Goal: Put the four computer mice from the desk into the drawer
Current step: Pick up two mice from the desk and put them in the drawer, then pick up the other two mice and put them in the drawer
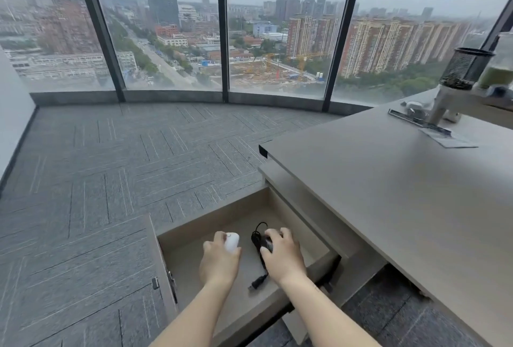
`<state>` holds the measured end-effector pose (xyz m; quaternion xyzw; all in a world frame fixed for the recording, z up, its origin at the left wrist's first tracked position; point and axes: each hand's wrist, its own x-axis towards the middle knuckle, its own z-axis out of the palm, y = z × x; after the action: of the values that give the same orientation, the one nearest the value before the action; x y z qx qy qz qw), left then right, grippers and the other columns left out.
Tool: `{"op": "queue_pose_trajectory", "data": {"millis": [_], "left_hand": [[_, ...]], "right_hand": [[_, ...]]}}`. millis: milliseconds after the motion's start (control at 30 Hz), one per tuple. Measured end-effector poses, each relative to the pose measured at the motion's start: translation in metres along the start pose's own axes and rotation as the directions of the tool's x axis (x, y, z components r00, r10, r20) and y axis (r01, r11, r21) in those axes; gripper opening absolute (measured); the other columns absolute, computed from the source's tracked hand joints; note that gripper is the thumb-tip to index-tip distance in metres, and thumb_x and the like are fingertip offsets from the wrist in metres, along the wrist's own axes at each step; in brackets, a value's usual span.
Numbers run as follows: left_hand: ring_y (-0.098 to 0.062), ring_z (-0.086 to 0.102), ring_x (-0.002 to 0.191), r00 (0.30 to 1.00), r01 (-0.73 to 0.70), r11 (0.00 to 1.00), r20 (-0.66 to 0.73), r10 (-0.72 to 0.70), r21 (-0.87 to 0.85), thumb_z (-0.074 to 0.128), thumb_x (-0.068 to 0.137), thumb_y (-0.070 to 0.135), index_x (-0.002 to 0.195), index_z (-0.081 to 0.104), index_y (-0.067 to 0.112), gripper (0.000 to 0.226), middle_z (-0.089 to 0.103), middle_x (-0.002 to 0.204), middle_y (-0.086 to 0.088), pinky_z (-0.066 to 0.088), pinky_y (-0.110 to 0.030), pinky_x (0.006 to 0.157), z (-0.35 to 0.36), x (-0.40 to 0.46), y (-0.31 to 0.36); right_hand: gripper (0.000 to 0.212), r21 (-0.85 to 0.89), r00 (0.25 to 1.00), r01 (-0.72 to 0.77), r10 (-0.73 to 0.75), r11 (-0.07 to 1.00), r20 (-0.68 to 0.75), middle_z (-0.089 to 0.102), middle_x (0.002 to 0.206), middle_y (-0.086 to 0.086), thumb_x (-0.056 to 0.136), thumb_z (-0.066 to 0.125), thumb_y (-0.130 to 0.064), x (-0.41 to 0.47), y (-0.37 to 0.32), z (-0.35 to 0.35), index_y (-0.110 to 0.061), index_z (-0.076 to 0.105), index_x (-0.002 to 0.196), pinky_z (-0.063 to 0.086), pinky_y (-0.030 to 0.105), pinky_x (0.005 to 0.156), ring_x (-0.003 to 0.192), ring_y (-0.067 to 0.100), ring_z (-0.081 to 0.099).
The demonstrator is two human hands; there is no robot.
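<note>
Two mice (232, 241) held — drawer (211, 224) roomy.

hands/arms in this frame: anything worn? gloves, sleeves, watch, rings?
Nothing worn that shows. Left hand and right hand are bare, no gloves; both forearms are bare to the frame's bottom edge, no sleeves. No watch, bands or rings visible.
</note>
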<state>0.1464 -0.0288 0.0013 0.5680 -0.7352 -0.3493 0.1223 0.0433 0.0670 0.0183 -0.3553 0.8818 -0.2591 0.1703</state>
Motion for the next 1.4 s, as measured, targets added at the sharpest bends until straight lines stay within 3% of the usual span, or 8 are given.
{"op": "queue_pose_trajectory", "data": {"millis": [133, 367, 500, 633, 800, 1000, 1233, 1400], "left_hand": [[-0.028, 0.058, 0.094, 1.000, 0.018, 0.997, 0.006, -0.018, 0.076, 0.057, 0.081, 0.038, 0.114, 0.049, 0.025, 0.036, 0.049, 0.112, -0.006, 0.045, -0.033, 0.075, 0.020, 0.013, -0.011], [-0.032, 0.052, 0.109, 0.999, 0.012, 0.991, 0.040, -0.018, 0.137, 0.060, 0.082, 0.037, 0.114, 0.044, 0.018, 0.041, 0.049, 0.118, -0.009, 0.044, -0.038, 0.082, 0.037, 0.024, -0.023], [-0.033, 0.048, 0.116, 1.000, -0.013, 1.000, 0.019, 0.012, 0.024, 0.046, 0.091, 0.038, 0.124, 0.049, 0.015, 0.041, 0.049, 0.128, -0.013, 0.041, -0.039, 0.092, 0.027, 0.027, -0.016], [-0.028, 0.050, 0.116, 0.978, -0.199, 0.972, -0.080, 0.190, -0.123, 0.045, 0.093, 0.029, 0.121, 0.054, 0.016, 0.032, 0.054, 0.126, -0.012, 0.039, -0.036, 0.095, 0.006, 0.016, 0.025], [-0.022, 0.058, 0.105, 0.868, -0.496, 0.828, -0.181, 0.463, -0.261, 0.048, 0.092, 0.022, 0.114, 0.060, 0.012, 0.027, 0.059, 0.110, -0.003, 0.046, -0.035, 0.093, -0.009, -0.041, 0.112], [-0.020, 0.060, 0.101, 0.690, -0.705, 0.638, -0.092, 0.718, -0.310, 0.049, 0.091, 0.019, 0.110, 0.063, 0.013, 0.024, 0.063, 0.113, -0.005, 0.047, -0.030, 0.084, 0.027, -0.146, 0.202], [-0.025, 0.061, 0.103, 0.510, -0.736, 0.547, 0.204, 0.836, -0.399, 0.055, 0.088, 0.023, 0.114, 0.061, 0.015, 0.028, 0.059, 0.119, -0.007, 0.049, -0.035, 0.087, 0.114, -0.274, 0.276], [-0.028, 0.056, 0.116, 0.413, -0.748, 0.561, 0.413, 0.812, -0.354, 0.059, 0.083, 0.038, 0.135, 0.045, 0.028, 0.055, 0.039, 0.141, -0.005, 0.048, -0.035, 0.090, 0.174, -0.353, 0.307]], "right_hand": [[0.039, -0.245, 0.978, -0.091, 0.132, 0.965, 0.160, 0.038, 0.138, 0.011, 0.094, 0.048, -0.020, 0.024, 0.003, 0.021, -0.024, 0.042, 0.132, 0.047, 0.042, 0.093, 0.117, 0.036, 0.045], [0.048, -0.340, 0.950, -0.148, 0.229, 0.929, 0.210, 0.032, 0.144, 0.016, 0.092, 0.058, -0.018, 0.040, 0.017, 0.030, -0.020, 0.038, 0.135, 0.048, 0.040, 0.094, 0.120, 0.036, 0.045], [0.036, -0.243, 0.993, -0.066, 0.088, 0.968, 0.081, 0.043, 0.138, 0.013, 0.096, 0.046, -0.021, 0.032, 0.012, 0.008, -0.018, 0.044, 0.133, 0.045, 0.040, 0.090, 0.119, 0.034, 0.046], [0.037, -0.040, 0.993, 0.060, -0.064, 0.997, -0.102, 0.054, 0.133, 0.009, 0.094, 0.043, -0.014, 0.010, 0.004, -0.045, -0.016, 0.055, 0.129, 0.047, 0.037, 0.093, 0.116, 0.029, 0.055], [0.028, 0.013, 0.901, 0.196, -0.175, 0.980, -0.397, 0.068, 0.116, 0.008, 0.094, 0.048, -0.011, -0.039, 0.006, -0.135, -0.011, 0.067, 0.115, 0.046, 0.026, 0.080, 0.100, 0.024, 0.065], [0.024, -0.017, 0.788, 0.100, -0.090, 0.995, -0.609, 0.071, 0.108, 0.007, 0.088, 0.054, -0.007, -0.108, 0.067, -0.234, -0.011, 0.072, 0.103, 0.036, 0.021, 0.070, 0.088, 0.025, 0.066], [0.023, 0.011, 0.583, -0.181, 0.116, 0.983, -0.804, 0.070, 0.110, 0.010, 0.087, 0.055, -0.009, -0.212, 0.207, -0.328, -0.012, 0.072, 0.102, 0.044, 0.031, 0.080, 0.101, 0.030, 0.061], [0.033, 0.074, 0.488, -0.485, 0.340, 0.871, -0.804, 0.061, 0.122, 0.015, 0.086, 0.056, -0.015, -0.278, 0.313, -0.370, -0.014, 0.064, 0.118, 0.041, 0.040, 0.097, 0.113, 0.039, 0.050]]}}
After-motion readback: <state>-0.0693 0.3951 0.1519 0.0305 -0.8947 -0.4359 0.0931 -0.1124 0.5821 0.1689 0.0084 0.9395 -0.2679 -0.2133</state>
